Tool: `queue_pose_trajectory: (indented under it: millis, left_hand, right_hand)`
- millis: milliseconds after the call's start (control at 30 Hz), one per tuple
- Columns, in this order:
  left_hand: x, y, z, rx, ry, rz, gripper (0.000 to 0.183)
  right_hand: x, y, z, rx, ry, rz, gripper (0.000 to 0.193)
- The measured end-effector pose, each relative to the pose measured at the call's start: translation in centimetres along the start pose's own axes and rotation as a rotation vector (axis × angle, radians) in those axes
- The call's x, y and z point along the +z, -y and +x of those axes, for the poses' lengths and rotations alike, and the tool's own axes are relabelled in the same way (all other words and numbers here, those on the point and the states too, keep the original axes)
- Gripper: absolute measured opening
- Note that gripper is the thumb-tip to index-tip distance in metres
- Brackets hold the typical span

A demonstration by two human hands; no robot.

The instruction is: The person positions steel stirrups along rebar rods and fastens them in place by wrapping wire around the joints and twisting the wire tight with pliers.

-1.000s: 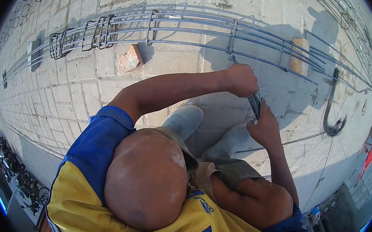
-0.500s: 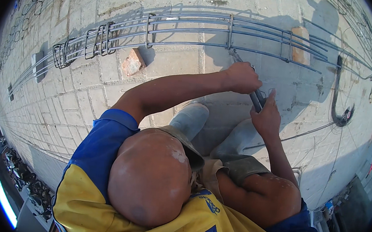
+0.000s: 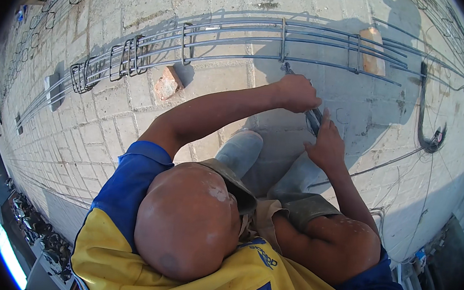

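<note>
My left hand [image 3: 298, 93] is closed in a fist around a pair of dark metal pincers [image 3: 313, 119]. The jaws point up toward a rebar cage [image 3: 234, 58] and meet its nearest bar beside a square stirrup [image 3: 284, 39]. Lower on the tool, my right hand [image 3: 328, 145] has the handle ends between thumb and fingers, with a loose hold. Its index finger is stretched out along the handles. Any tie wire at the jaws is too small to make out. More stirrups [image 3: 129, 56] sit bunched on the left part of the cage.
An orange brick block [image 3: 373, 52] props the cage's right end; a broken brick [image 3: 168, 84] lies below its middle. A pale block [image 3: 53, 92] is under the left part. Bent black wire [image 3: 423, 106] lies right, with a rod [image 3: 384, 169]. Another rebar cage runs at upper right.
Both hands and the pincers have shifted slightly left and up. The handles have turned a little between my hands. The view has moved slightly too.
</note>
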State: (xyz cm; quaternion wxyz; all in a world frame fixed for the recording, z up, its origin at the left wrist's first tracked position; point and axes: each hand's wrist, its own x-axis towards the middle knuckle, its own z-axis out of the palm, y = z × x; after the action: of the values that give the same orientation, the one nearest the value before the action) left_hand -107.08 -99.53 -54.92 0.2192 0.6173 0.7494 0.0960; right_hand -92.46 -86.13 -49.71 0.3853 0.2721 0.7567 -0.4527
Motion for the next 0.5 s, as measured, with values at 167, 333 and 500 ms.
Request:
queue_pose_trajectory:
  millis: [167, 333, 500]
  left_hand:
    - [-0.7, 0.8, -0.4, 0.158, -0.239, 0.070, 0.013]
    - [2.8, 1.5, -2.0, 0.313, -0.824, 0.169, 0.010]
    - [-0.2, 0.8, 0.8, 0.027, 0.123, 0.151, 0.017]
  right_hand:
    - [0.1, -1.3, 1.1, -0.199, -0.367, -0.434, 0.046]
    - [0.6, -1.9, 2.2, 0.244, 0.505, 0.821, 0.051]
    - [2.9, -3.4, 0.7, -0.416, -0.518, -0.439, 0.049]
